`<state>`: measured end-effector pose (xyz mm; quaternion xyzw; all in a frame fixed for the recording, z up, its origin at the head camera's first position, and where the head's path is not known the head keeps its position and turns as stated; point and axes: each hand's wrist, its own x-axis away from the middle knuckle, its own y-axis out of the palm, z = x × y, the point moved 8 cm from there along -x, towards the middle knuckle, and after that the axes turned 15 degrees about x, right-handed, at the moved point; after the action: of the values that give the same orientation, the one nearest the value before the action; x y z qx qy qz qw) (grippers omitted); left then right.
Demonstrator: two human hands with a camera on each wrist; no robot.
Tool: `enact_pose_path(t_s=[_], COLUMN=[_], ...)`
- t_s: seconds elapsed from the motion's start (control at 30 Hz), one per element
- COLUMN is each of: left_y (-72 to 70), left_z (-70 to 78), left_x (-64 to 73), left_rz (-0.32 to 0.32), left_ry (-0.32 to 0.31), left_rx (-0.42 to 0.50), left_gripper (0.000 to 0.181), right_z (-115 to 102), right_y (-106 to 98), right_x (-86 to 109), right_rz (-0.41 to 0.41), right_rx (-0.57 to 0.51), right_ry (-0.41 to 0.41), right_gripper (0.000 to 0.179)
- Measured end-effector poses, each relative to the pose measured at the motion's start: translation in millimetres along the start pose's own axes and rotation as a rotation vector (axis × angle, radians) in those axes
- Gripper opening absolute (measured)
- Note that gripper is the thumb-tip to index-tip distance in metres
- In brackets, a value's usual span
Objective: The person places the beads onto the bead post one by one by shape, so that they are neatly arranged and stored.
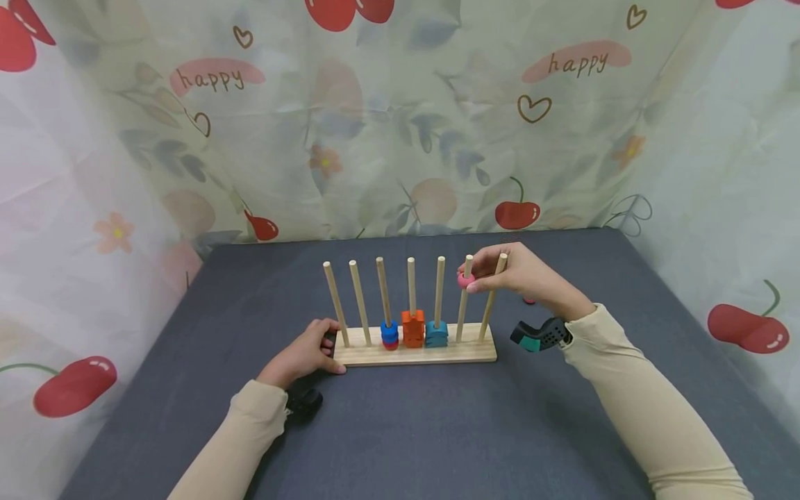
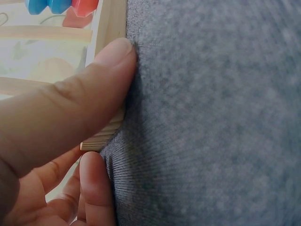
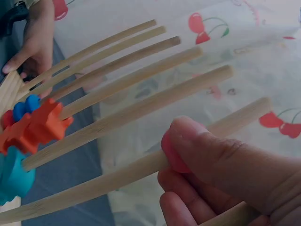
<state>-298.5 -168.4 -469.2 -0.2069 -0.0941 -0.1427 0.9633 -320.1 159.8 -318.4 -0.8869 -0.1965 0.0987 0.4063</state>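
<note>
A wooden peg board (image 1: 415,357) with several upright pegs stands on the table. My left hand (image 1: 305,353) holds its left end, the thumb (image 2: 106,70) along the front edge and the fingers round the end. With thumb and fingers, my right hand (image 1: 515,269) pinches a pink bead (image 3: 174,153) that is threaded on the second peg from the right, a little below its tip. The rightmost peg (image 1: 490,305) passes by this hand. Lower on other pegs sit blue beads (image 1: 389,329) over a red one (image 1: 390,345), orange star-like pieces (image 1: 412,330) and teal pieces (image 1: 436,335).
A small red piece (image 1: 528,301) lies on the dark grey tablecloth (image 1: 425,430), partly hidden behind the right wrist. Printed curtains (image 1: 387,139) rise at the back and sides. A black and teal device (image 1: 540,335) is strapped to the right wrist.
</note>
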Motion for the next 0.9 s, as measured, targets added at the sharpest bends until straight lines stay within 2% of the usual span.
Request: enact_pose_path(t_s=[0.2, 0.47, 0.63, 0.9], left_y=[0.0, 0.6, 0.6, 0.4], left_z=[2.5, 1.2, 1.0, 1.3], left_x=[-0.9, -1.2, 0.0, 1.0], left_rz=[-0.004, -0.003, 0.004, 0.005], left_ry=[0.016, 0.018, 0.005, 0.001], left_rx=[-0.010, -0.020, -0.018, -0.004], left_gripper=[0.075, 0.075, 0.074, 0.074], right_z=[16.0, 50.0, 68.2, 80.5], right_y=[26.2, 63.8, 85.3, 105.0], right_x=[-0.9, -0.9, -2.4, -4.0], right_rz=[-0.041, -0.043, -0.045, -0.079], right_rx=[-0.059, -0.083, -0.078, -0.057], right_ry=[-0.069, -0.038, -0.024, -0.004], right_gripper=[0.023, 0.027, 0.023, 0.021])
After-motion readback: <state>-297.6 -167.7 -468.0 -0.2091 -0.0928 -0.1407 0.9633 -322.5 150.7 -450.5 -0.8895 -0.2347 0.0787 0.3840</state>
